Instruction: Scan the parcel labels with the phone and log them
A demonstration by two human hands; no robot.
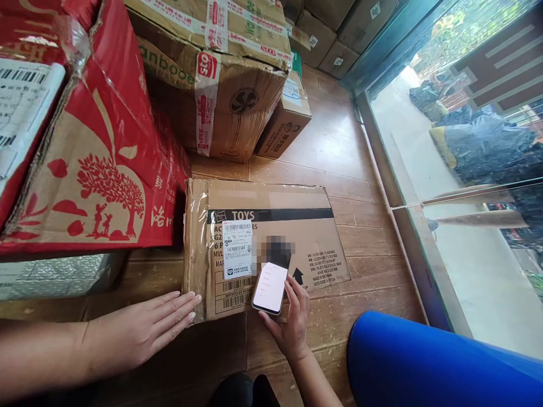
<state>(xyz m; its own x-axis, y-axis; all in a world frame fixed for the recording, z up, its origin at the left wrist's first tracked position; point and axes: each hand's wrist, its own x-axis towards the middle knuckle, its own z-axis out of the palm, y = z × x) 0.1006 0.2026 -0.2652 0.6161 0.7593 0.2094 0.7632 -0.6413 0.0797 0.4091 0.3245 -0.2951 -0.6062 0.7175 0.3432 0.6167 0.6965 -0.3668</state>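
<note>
A brown cardboard box (280,198) marked TOYS lies on the wooden floor in front of me, with clear tape along its left end. A white shipping label (237,265) is stuck on its upper face. My left hand (156,322) is stretched flat, its fingertips touching the box's near left corner. In my right hand (294,322) is a smartphone (270,288), its lit white screen facing up. The phone is over the near part of the box, beside the label, and covers some of the print. A pixelated patch hides the area just above the phone.
Large red carton (114,152) stands at the left, above a silvery wrapped parcel (59,277). Behind the box are a taped carton (169,73) and a smaller box (286,121). A blue rounded object (424,362) is at the lower right; a glass door (424,169) runs along the right.
</note>
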